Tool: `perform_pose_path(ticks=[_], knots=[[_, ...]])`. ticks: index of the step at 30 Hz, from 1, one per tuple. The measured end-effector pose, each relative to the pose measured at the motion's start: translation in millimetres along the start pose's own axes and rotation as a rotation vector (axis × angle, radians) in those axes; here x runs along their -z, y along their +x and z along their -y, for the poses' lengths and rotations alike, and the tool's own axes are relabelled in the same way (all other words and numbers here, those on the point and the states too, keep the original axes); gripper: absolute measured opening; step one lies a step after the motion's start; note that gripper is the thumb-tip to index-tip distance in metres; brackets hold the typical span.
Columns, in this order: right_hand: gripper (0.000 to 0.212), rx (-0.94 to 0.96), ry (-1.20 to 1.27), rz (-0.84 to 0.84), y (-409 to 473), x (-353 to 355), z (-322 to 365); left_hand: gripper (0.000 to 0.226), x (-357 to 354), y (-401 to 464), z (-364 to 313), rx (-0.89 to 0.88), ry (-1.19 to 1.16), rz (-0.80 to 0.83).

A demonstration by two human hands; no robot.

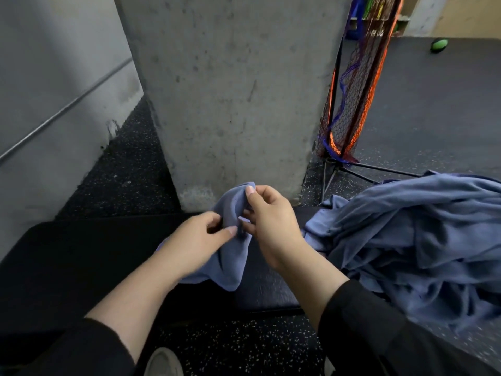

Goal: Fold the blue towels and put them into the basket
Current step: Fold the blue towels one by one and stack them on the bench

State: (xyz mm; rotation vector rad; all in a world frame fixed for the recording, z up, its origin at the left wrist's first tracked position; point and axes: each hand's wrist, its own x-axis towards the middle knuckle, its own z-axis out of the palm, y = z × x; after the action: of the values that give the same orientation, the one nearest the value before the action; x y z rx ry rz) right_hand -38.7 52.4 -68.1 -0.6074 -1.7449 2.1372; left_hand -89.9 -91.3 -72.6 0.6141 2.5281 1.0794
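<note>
While bunched and unfolded | towel (230, 256) at 6 o'clock over black bench (81, 267) | left hand (196, 237) and right hand (271, 221) pinching its edge | pile (420, 240) at 3 o'clock | no basket visible | best: find two corners, pull taut, then fold.

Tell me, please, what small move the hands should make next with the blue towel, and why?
Probably draw the hands apart along the edge to spread it flat. The left hand and right hand pinch the blue towel close together, so it hangs bunched over the black bench and cannot be folded yet.
</note>
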Motion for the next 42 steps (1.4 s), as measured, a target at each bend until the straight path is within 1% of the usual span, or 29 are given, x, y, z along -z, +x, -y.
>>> perform_pose_path(ticks=[2, 4, 6, 8, 9, 11, 12, 13, 14, 16, 18, 19, 20, 21, 22, 23, 24, 25, 26, 27, 28, 29, 30, 33, 35, 36, 38, 40, 42], knots=[[0.020, -0.015, 0.056, 0.043, -2.0, -1.6, 1.4, 0.021, -4.6, -2.7, -0.1, -0.006, 0.065, -0.005], [0.022, -0.025, 0.096, 0.073, -3.8, -2.5, 2.1, 0.018, -4.2, -4.4, -1.4, -0.004, 0.029, -0.066], [0.021, 0.015, 0.044, 0.064, -3.0, 0.1, 2.0, 0.015, -1.9, -3.5, -3.2, 0.015, -0.049, -0.086], [0.019, 0.081, -0.167, 0.053, 1.4, 4.5, -1.2, 0.019, 5.5, -2.2, -4.0, 0.063, -0.237, -0.139], [0.021, 0.090, -0.287, 0.089, 2.8, 7.8, -3.1, 0.023, 9.9, -0.7, -3.4, 0.091, -0.352, -0.176], [0.030, 0.042, -0.435, 0.252, 1.9, 10.8, -6.4, 0.029, 18.0, 1.4, -1.6, 0.125, -0.495, -0.207], [0.029, 0.016, -0.497, 0.323, 1.2, 11.0, -9.4, 0.032, 20.1, 2.3, 0.2, 0.125, -0.510, -0.217], [0.023, 0.017, -0.571, 0.363, 0.7, 10.9, -12.8, 0.033, 21.2, 2.2, 1.4, 0.123, -0.509, -0.228], [0.017, 0.034, -0.643, 0.366, -0.4, 10.3, -13.9, 0.033, 21.4, 2.2, 3.2, 0.125, -0.508, -0.241], [0.019, 0.096, -0.758, 0.295, 2.5, 10.4, -15.4, 0.034, 22.2, 3.7, 6.1, 0.146, -0.526, -0.260], [0.020, 0.164, -0.766, 0.210, 4.2, 10.0, -11.7, 0.031, 23.9, 6.0, 8.7, 0.171, -0.485, -0.294], [0.020, 0.179, -0.728, 0.178, 5.3, 9.6, -10.1, 0.026, 25.4, 6.6, 9.0, 0.161, -0.374, -0.344], [0.020, 0.177, -0.686, 0.142, 6.2, 9.5, -8.3, 0.021, 26.9, 5.8, 8.4, 0.124, -0.220, -0.413], [0.021, 0.158, -0.642, 0.109, 7.8, 9.6, -7.1, 0.018, 27.8, 2.9, 6.0, 0.047, -0.099, -0.472], [0.023, 0.138, -0.590, 0.080, 8.6, 9.6, -5.3, 0.019, 27.0, 0.5, 4.0, -0.048, -0.046, -0.474], [0.024, 0.116, -0.536, 0.067, 9.9, 10.4, -4.2, 0.020, 25.3, -4.0, 0.0, -0.135, -0.067, -0.396], [0.023, 0.098, -0.489, 0.052, 10.3, 11.0, -3.0, 0.024, 21.8, -7.6, -1.5, -0.193, -0.080, -0.261], [0.022, 0.077, -0.446, 0.040, 11.2, 11.8, -2.1, 0.036, 18.0, -10.1, -2.6, -0.234, -0.022, -0.119], [0.021, 0.053, -0.387, 0.029, 11.0, 12.5, -0.2, 0.055, 13.8, -11.1, -2.0, -0.276, 0.092, -0.002], [0.019, 0.020, -0.307, 0.022, 10.0, 13.8, 2.4, 0.073, 9.5, -11.0, -0.2, -0.312, 0.177, 0.079], [0.017, -0.024, -0.212, 0.019, 10.0, 15.5, 4.2, 0.084, 5.8, -11.0, 1.0, -0.337, 0.206, 0.113], [0.016, -0.061, -0.145, 0.025, 10.1, 17.1, 5.1, 0.085, 3.2, -11.6, 0.0, -0.336, 0.191, 0.099], [0.016, -0.083, -0.103, 0.037, 9.5, 18.7, 6.4, 0.078, 1.0, -10.6, 0.5, -0.336, 0.174, 0.043], [0.015, -0.075, -0.080, 0.063, 7.6, 19.6, 8.4, 0.037, 0.9, -8.2, -1.9, -0.357, 0.210, -0.148], [0.015, -0.058, -0.084, 0.062, 7.4, 19.7, 8.3, 0.013, 4.4, -7.7, -5.3, -0.341, 0.102, -0.190], [0.017, -0.051, -0.096, 0.063, 8.2, 20.2, 7.7, 0.010, 6.5, -8.0, -7.5, -0.300, 0.022, -0.193], [0.031, -0.015, -0.194, 0.084, 8.3, 20.2, 7.0, 0.017, 9.6, -7.7, -9.5, -0.190, -0.080, -0.200], [0.050, 0.046, -0.425, 0.117, 3.9, 18.3, 7.7, 0.020, 11.3, -6.4, -9.3, -0.099, -0.134, -0.232], [0.047, 0.131, -0.630, 0.149, -7.0, 14.4, 8.9, 0.020, 13.3, -4.7, -8.1, -0.030, -0.194, -0.265]])
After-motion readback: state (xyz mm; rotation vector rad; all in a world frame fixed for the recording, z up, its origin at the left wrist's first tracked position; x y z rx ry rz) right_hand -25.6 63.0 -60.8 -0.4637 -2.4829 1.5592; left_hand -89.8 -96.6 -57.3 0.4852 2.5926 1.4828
